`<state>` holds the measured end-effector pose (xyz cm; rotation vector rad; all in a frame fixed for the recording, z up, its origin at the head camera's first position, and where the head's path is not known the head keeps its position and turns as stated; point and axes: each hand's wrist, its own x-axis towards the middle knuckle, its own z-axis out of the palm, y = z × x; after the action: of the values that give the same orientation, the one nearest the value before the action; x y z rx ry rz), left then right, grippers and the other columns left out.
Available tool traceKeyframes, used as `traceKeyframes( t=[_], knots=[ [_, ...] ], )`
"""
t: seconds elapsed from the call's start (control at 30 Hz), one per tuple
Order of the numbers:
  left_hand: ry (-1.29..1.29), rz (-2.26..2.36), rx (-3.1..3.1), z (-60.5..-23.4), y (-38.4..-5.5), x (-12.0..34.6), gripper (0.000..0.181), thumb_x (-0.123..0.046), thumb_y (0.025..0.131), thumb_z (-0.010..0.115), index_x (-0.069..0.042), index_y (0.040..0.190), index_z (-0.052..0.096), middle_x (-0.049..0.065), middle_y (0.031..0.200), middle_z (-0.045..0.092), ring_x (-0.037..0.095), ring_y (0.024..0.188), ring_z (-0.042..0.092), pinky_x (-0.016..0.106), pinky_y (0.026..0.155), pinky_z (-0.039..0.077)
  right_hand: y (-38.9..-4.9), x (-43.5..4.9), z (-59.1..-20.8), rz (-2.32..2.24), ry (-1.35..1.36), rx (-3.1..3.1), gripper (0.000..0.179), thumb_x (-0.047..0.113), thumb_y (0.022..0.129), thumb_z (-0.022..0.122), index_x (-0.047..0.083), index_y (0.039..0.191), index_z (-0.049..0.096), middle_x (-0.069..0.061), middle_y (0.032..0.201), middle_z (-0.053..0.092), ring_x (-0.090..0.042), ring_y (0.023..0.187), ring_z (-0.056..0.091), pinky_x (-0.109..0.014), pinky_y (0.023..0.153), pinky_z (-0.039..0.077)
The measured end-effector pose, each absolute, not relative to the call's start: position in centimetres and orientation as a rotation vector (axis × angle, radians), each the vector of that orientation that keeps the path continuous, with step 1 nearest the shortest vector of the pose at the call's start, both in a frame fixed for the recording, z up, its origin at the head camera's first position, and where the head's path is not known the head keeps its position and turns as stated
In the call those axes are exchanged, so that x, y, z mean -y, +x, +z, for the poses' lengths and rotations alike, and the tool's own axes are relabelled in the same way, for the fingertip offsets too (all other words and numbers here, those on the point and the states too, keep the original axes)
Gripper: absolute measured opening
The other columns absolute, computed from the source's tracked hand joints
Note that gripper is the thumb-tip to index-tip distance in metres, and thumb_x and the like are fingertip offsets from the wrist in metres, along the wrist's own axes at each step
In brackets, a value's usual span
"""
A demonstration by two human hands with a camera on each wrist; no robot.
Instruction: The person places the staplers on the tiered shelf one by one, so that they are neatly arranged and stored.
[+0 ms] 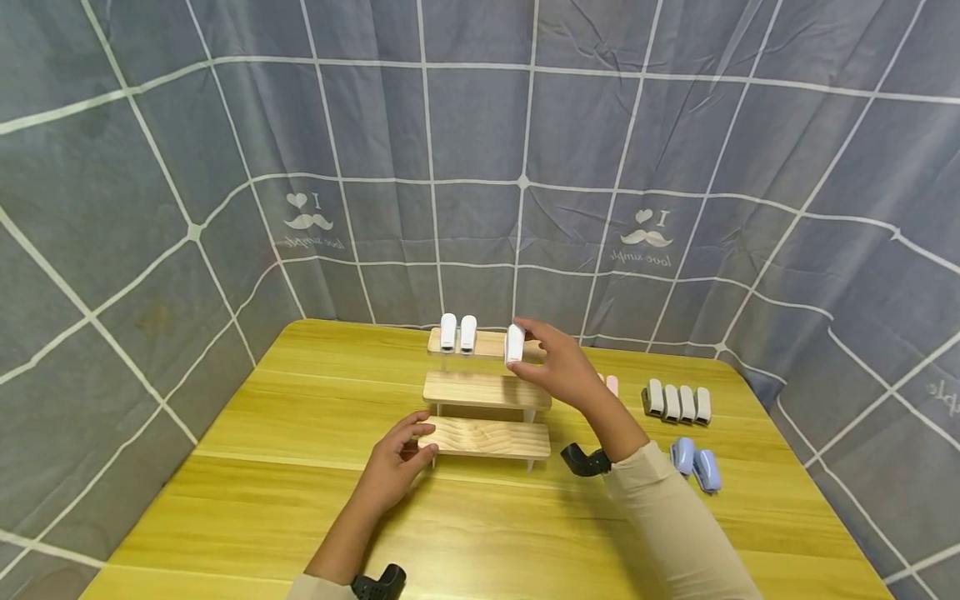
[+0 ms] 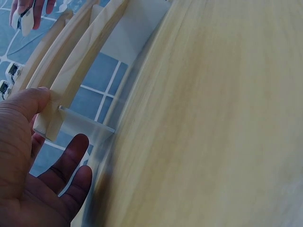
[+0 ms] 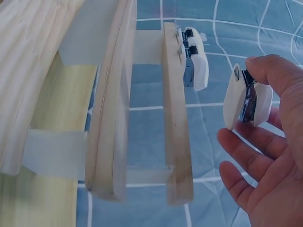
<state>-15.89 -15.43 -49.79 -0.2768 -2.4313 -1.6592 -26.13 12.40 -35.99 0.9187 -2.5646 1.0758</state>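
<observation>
My right hand (image 1: pixel 564 367) pinches a white mini stapler (image 1: pixel 514 344) between thumb and fingers, above the right part of the top board (image 1: pixel 491 342). In the right wrist view, a gap shows between this stapler and the board, and its dark metal inside faces the camera. Two more white mini staplers (image 1: pixel 458 334) stand side by side at the left of the top board. My left hand (image 1: pixel 392 467) holds the left end of the lowest wooden board (image 1: pixel 491 437) of a three-tier stand, thumb on one edge and a finger at the other.
The middle board (image 1: pixel 487 390) rests on pale clear supports. On the yellow wood table (image 1: pixel 300 417), several grey-and-white staplers (image 1: pixel 678 402) line up at right, with two blue staplers (image 1: pixel 694 463) nearer. Something pink (image 1: pixel 612 385) is partly hidden behind my right forearm. A grey gridded curtain (image 1: pixel 480 208) hangs behind.
</observation>
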Motion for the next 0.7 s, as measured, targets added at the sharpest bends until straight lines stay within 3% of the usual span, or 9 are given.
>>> traceKeyframes(
  t=[0.4, 0.7],
  knots=[
    [-0.269, -1.659, 2.433, -49.7, -15.8, 15.3, 0.028, -0.015, 0.092, 0.073, -0.009, 0.119, 0.069, 0.003, 0.145, 0.052, 0.021, 0.111, 0.059, 0.033, 0.088, 0.051, -27.7, -10.6, -36.0, 1.137, 0.923, 2.584, 0.067, 0.025, 0.088, 0.077, 0.010, 0.147, 0.047, -0.006, 0.133, 0.060, -0.026, 0.119, 0.058, -0.051, 0.100, 0.044],
    [-0.269, -1.672, 2.430, -49.6, -15.7, 15.3, 0.027, -0.014, 0.092, 0.072, -0.010, 0.119, 0.069, 0.004, 0.146, 0.051, 0.020, 0.110, 0.059, 0.033, 0.088, 0.051, -28.5, -9.7, -36.5, 1.143, 0.929, 2.638, 0.070, 0.026, 0.090, 0.076, 0.011, 0.150, 0.044, -0.009, 0.143, 0.053, -0.028, 0.122, 0.055, -0.046, 0.096, 0.049]
  ],
)
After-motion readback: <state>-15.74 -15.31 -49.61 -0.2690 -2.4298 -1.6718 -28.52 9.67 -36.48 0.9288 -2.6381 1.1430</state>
